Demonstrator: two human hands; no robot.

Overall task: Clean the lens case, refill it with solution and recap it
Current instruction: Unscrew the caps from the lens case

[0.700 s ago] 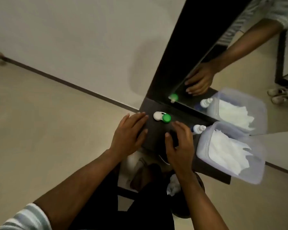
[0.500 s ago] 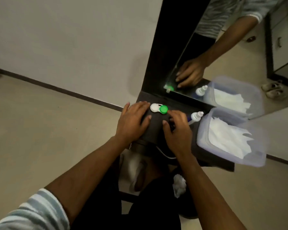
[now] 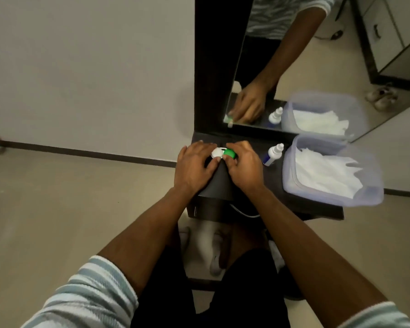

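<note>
Lens case (image 3: 222,153) on dark shelf (image 3: 277,183), left hand (image 3: 195,168) fingers pinching white cap (image 3: 217,152), right hand (image 3: 243,165) gripping green cap (image 3: 229,153)

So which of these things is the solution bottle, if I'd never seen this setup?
Start at the mirror and drop to the dark shelf beneath it. The solution bottle stands there between the right hand and the clear plastic tub of white tissues. It is the small white dropper-tipped bottle with a blue label, unlike the flat white-and-green lens case.

Dim indoor light, soft shadow on the plain grey wall (image 3: 92,67), wide-angle bending at edges, slight overall blur, no glare.
</note>
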